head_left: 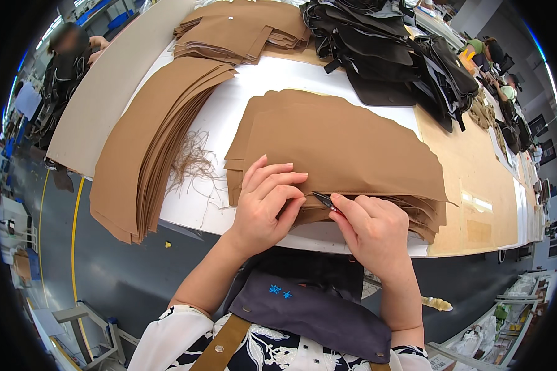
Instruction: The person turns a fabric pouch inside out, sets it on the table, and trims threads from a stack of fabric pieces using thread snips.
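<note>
A layered stack of brown fabric pieces [334, 136] lies before me. My left hand [266, 207] rests on its near edge, thumb and index finger pinched together and other fingers curved over the fabric; what is in the pinch is too small to make out. My right hand [374, 229] grips small black thread snips [322, 199], their tips at that edge beside my left fingertips. A tangle of loose threads [192, 157] lies left of the stack.
Long curved brown pieces [136, 142] are stacked at left, more [235, 31] behind. Black bag-like items [371, 49] pile at back right on the white-and-tan table [483, 222]. A pale board [93, 111] runs along the left. A person [68, 74] is at left, others [489, 55] at far right.
</note>
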### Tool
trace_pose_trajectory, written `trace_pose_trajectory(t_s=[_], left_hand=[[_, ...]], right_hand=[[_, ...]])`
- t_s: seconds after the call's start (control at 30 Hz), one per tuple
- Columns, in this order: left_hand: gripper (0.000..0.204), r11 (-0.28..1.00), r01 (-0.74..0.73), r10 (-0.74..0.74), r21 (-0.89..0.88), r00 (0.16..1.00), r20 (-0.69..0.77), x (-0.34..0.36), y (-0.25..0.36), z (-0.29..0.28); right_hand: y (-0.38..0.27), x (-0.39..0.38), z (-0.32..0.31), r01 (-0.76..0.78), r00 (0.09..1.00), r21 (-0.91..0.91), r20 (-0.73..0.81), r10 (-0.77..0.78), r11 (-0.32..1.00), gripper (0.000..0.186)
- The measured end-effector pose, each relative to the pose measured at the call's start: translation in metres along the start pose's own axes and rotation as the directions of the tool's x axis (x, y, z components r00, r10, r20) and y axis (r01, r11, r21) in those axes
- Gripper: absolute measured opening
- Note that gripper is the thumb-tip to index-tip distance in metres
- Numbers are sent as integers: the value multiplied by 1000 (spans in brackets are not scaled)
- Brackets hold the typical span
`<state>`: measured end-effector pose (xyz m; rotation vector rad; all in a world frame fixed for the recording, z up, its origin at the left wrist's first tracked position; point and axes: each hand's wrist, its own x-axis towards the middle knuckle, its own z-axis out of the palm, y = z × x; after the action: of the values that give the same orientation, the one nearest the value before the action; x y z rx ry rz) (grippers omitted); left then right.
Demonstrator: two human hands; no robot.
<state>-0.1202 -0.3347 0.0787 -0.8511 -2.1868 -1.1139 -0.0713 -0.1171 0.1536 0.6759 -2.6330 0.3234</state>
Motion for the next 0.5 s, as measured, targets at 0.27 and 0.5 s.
trace_pose_trajectory(t_s=[0.27, 0.5], left_hand=[[15, 1000, 8, -8, -8, 1000, 4, -2, -2, -1], [15, 999, 15, -14, -42, 1000, 27, -2, 0, -5]], right_hand=[[-3, 3, -1, 21, 1000, -10, 11, -21, 1000, 26], [2, 1, -1, -83, 993, 70, -79, 89, 994, 33]])
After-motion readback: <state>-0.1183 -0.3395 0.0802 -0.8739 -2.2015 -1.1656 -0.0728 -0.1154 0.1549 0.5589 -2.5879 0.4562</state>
